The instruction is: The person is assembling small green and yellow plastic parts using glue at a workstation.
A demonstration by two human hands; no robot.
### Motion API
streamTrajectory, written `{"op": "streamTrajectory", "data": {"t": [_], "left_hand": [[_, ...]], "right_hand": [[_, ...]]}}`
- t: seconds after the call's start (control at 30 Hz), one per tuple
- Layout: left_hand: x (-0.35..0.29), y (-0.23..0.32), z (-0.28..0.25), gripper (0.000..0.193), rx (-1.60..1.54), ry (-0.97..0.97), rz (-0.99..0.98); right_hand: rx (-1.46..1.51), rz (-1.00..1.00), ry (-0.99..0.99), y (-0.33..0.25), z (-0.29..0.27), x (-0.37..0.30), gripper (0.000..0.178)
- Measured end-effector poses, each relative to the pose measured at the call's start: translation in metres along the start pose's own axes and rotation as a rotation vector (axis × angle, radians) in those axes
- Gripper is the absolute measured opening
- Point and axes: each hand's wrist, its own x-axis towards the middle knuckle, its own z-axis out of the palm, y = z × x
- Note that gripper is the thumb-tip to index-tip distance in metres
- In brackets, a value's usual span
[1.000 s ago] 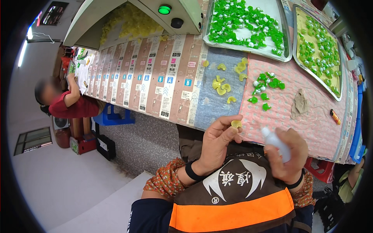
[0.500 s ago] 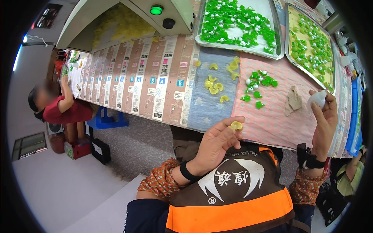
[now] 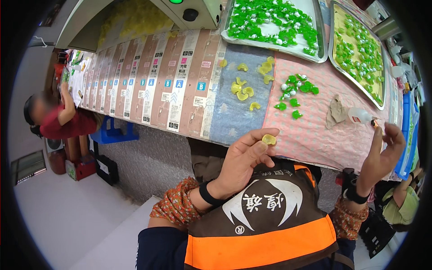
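Observation:
Between the thumb and fingers of my left hand [image 3: 245,159] is a small curved yellow translucent plastic piece [image 3: 269,139], held over the near edge of the pink cloth. My right hand [image 3: 381,155] is raised at the right, fingers apart and holding nothing. Just beyond its fingertips a small white squeeze bottle [image 3: 358,115] lies on its side, its dark nozzle toward the right. A crumpled beige rag [image 3: 336,112] touches the bottle's base. Several green pieces with white eyeballs [image 3: 293,88] lie loose on the pink cloth. More yellow curved pieces [image 3: 243,92] are scattered on the blue cloth.
A metal tray [image 3: 325,49] of green eyeball pieces stands at the back, beside another tray [image 3: 334,74] of green and yellow pieces. A machine housing [image 3: 202,13] with yellow pieces inside stands at the far left. A person in red [image 3: 60,121] works beyond the table's left end.
My right hand has let go of the squeeze bottle, which now lies on the cloth beside the rag, and has drawn toward me. My left hand still pinches the yellow piece.

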Motion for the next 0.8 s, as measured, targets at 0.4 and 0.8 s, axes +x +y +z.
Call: {"op": "streamTrajectory", "data": {"t": [0.4, 0.8], "left_hand": [[-0.003, -0.003, -0.006, 0.041, -0.02, -0.045, 0.031], [-0.005, -0.005, -0.016, 0.037, -0.071, -0.088, 0.027]], "right_hand": [[0.083, -0.315, -0.708, -0.07, 0.087, -0.019, 0.022], [0.073, -0.24, -0.664, -0.072, 0.091, -0.023, 0.02]]}}
